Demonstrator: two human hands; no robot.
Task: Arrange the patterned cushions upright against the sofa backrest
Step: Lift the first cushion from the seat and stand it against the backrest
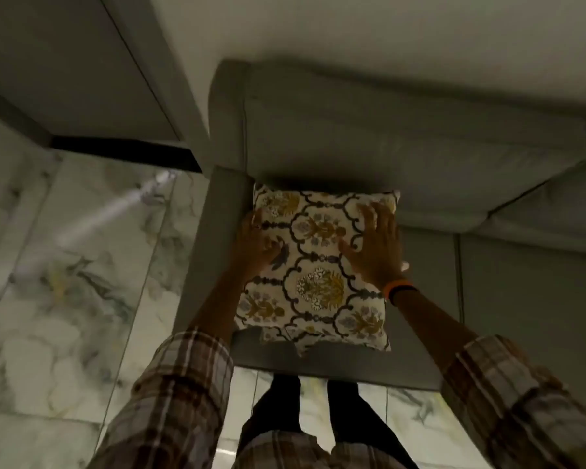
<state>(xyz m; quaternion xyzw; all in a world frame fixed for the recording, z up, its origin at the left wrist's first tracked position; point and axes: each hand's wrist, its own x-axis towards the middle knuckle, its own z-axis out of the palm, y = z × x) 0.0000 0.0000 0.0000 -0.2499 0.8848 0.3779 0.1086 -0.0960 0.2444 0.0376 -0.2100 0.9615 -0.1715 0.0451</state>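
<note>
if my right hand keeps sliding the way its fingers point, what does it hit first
Probably the sofa backrest. The right hand lies flat on the patterned cushion, fingers pointing toward the cushion's far edge, and the backrest rises just beyond it. Depth is unclear from this single view.

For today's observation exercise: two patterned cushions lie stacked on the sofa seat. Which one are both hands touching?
The top cushion, with its whole patterned face showing. The left hand and right hand rest on it; the lower cushion only peeks out beneath its near edge.
</note>
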